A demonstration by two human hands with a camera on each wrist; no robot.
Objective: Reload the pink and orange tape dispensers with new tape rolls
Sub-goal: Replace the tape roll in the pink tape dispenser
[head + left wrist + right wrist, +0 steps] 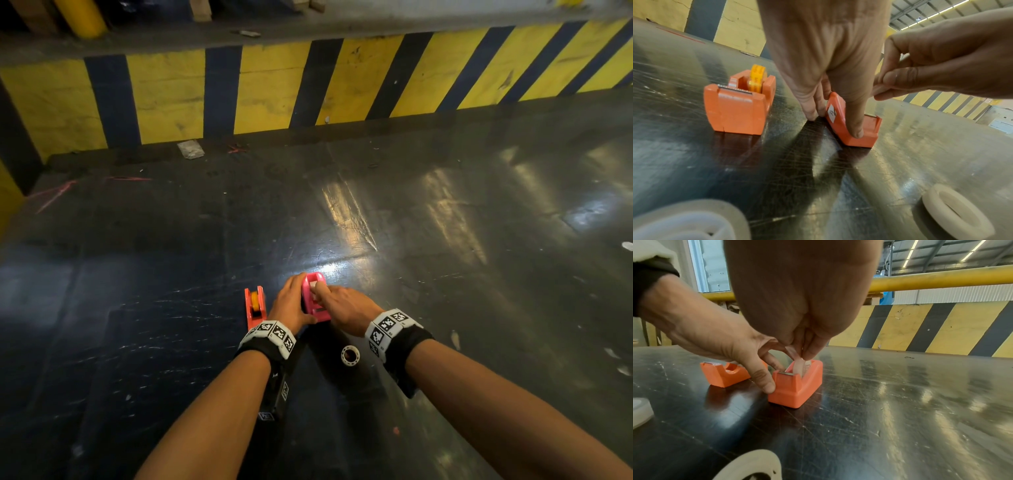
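Note:
The pink dispenser (313, 298) stands on the dark floor, and a clear tape roll (800, 368) sits upright in its slot. My left hand (296, 303) grips the dispenser from its left side, thumb on the near flank and fingers on the far one. My right hand (322, 291) comes down from above and pinches the top of the clear roll between thumb and fingertips. Just to the left stands the orange dispenser (255, 306) with a yellow roll (756, 78) in it; no hand touches it.
A white ring-shaped tape core (350, 355) lies flat on the floor between my wrists. A translucent roll (686, 220) lies close under my left wrist. A yellow-and-black striped kerb (274, 92) runs along the far side. A paper scrap (190, 149) lies at its foot.

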